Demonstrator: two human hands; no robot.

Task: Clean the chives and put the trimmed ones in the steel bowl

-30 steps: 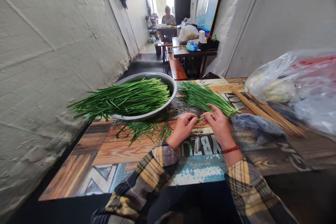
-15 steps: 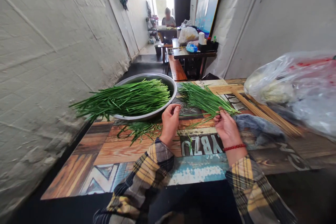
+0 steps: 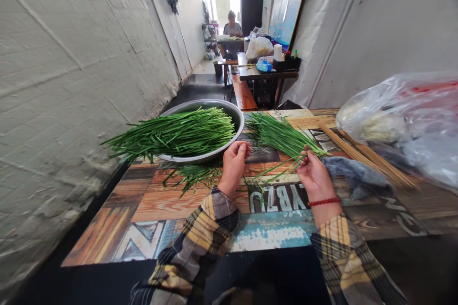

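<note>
My left hand is closed with thumb and fingers pinched, just in front of the metal basin. Whatever lies between those fingertips is too small to make out. A thick bundle of garlic chives rests in the basin, its leafy ends hanging over the left rim. My right hand, a red bead bracelet at its wrist, pinches thin green chive stalks by the near end of a loose chive pile on the table. Limp chive scraps lie beside my left hand and below the basin.
On the right of the patterned table are a grey cloth, long wooden sticks and a large clear plastic bag. Beyond stands another table with bags, and a person sits farther back. White walls flank both sides.
The whole view has shifted slightly to the right. A stalk that reached from my right hand toward my left now hangs lower, and my right fingers have turned a little.
</note>
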